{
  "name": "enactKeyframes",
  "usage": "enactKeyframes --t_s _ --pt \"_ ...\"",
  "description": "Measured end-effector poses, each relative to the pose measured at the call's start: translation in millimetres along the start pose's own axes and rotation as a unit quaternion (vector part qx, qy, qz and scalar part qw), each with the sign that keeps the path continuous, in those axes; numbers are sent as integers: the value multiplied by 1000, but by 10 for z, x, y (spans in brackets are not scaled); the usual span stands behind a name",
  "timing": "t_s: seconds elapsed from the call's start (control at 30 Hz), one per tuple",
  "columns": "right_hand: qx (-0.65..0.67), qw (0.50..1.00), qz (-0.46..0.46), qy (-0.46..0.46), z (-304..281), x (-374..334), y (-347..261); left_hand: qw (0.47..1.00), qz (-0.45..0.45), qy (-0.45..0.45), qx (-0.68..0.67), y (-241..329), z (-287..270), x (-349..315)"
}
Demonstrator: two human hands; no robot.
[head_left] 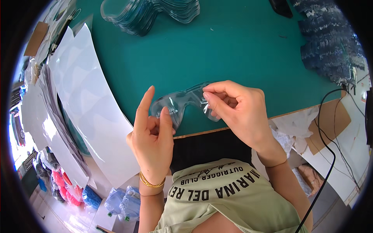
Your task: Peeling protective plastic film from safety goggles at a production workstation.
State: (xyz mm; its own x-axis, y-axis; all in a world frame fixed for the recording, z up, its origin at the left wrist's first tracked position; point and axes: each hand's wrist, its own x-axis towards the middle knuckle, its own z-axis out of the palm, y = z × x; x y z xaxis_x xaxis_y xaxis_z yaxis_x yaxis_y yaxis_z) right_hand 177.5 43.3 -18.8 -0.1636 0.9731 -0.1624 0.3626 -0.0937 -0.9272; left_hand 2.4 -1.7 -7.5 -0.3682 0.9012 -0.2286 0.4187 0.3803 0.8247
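- Goggle lens [182, 101], one clear plastic piece, is held above the near edge of the green table [241, 50], between both hands.
- Left hand [152, 136] pinches the lens's left lobe with thumb and middle fingers; its index finger points up, free.
- Right hand [237, 108] grips the right lobe narrowly between thumb and fingertips.
- One stack of clear lenses [151, 13] lies at the far edge; one heap of dark blue pieces [330, 42] sits far right.
- White sheets [89, 97] overlap along the left side.
- One black cable [330, 155] hangs at the right.
- Bagged coloured goods [66, 190] lie on the floor, near left.
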Motion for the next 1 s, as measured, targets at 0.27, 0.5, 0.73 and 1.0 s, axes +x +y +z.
enactKeyframes --t_s 0.27,0.5,0.73,1.0 --pt "-13 1000 14 1 -17 -5 19 997 41 -6 60 -48 71 18" --pt "-25 1000 5 -10 13 4 14 971 109 41 209 -111 23 -46" --pt "-14 1000 6 -12 -22 2 23 954 101 63 274 -220 -215 -247" --pt "25 999 36 -24 -36 -4 -9 921 336 -32 194 -275 115 -73"
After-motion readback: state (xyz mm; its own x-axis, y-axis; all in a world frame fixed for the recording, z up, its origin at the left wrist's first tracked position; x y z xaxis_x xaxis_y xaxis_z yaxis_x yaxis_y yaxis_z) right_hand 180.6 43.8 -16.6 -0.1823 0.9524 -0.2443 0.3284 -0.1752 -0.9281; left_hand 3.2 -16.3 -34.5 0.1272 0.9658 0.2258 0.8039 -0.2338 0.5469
